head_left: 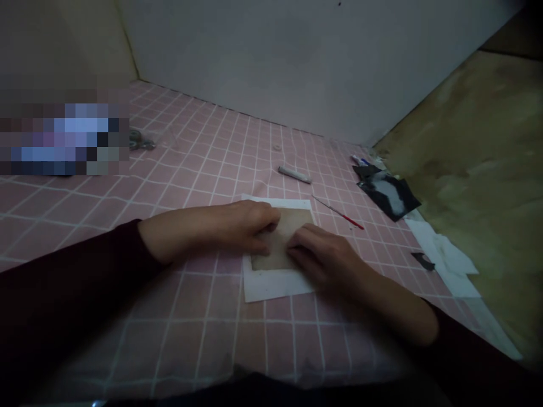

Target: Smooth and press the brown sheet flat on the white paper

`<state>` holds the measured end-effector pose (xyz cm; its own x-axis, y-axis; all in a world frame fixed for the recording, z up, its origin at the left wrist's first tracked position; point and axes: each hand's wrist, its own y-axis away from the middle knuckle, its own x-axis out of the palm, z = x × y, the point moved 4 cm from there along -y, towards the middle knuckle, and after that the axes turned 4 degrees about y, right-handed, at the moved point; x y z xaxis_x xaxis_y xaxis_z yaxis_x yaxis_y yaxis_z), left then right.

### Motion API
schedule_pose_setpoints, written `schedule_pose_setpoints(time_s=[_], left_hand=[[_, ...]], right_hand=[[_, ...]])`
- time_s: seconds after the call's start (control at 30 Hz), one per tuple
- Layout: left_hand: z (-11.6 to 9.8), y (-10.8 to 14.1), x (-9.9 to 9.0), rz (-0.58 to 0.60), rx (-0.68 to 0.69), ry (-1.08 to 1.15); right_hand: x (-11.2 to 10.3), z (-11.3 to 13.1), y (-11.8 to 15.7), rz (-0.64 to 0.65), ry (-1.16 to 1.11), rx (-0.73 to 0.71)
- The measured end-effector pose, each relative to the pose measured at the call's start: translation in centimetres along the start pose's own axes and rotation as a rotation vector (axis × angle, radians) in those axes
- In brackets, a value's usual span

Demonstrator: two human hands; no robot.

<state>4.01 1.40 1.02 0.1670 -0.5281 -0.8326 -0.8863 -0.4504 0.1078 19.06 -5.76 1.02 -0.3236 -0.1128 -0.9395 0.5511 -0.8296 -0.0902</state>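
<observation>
One brown card (278,260) lay on white paper (275,287), over checked cloth (212,339). Left hand (250,226): fingers curled, thumb apart. Right hand (328,254): fingers bunched; pinch undetermined. Judged risk: uneven pressure could skew card.

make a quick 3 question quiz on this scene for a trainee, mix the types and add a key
1. Multiple choice: what lies beneath the tan sheet?
a) a black pouch
b) a white paper
c) a pair of scissors

2. True or false: the thin stick with a red end rests on the pink cloth.

3. Fill in the blank: the hand nearer that stick is the person's ____ hand.

Key:
1. b
2. True
3. Right; the right hand is the nearer one.
</observation>
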Motion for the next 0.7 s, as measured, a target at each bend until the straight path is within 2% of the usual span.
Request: schedule_pose_setpoints(time_s=[0.13, 0.33, 0.53, 0.7], left_hand=[[0.0, -0.1, 0.0, 0.017, -0.012, -0.003], [0.3, 0.0, 0.1, -0.013, -0.01, -0.001], [0.1, -0.2, 0.1, 0.009, -0.007, -0.003], [0.1, -0.1, 0.0, 0.001, -0.027, -0.025]], right_hand=[[-0.8, -1.2, 1.1, -0.015, 0.063, 0.088], [0.3, 0.9, 0.0, -0.028, -0.023, -0.04], [-0.7, -0.8, 1.1, -0.033, 0.079, 0.069], [0.2, 0.8, -0.6, -0.03, 0.036, -0.047]])
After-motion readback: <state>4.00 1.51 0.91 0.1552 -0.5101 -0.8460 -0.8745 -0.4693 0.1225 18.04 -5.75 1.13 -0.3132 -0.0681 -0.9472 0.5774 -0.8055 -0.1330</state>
